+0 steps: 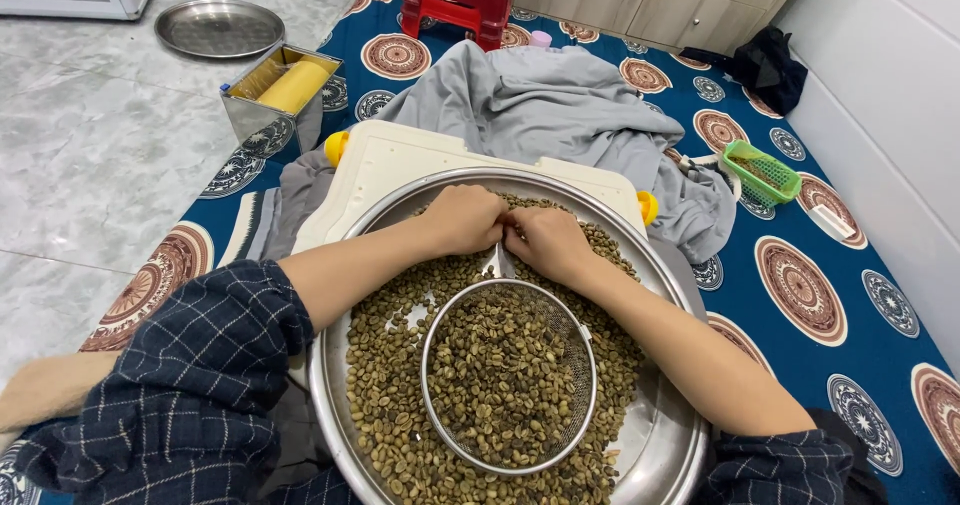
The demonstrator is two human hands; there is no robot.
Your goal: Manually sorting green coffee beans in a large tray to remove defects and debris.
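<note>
Sieve (508, 377) of greenish beans lying in a big steel tray (660, 445) heaped with more beans (385, 385).
Both hands meet at the sieve's handle on the far side: left hand (462, 219) and right hand (546, 242) are curled knuckles-up, fingers tucked under, so what they grip cannot be told. The tray sits on a white board (400, 170), grey cloth (560, 105) beyond, on a blue patterned mat (850, 345).
</note>
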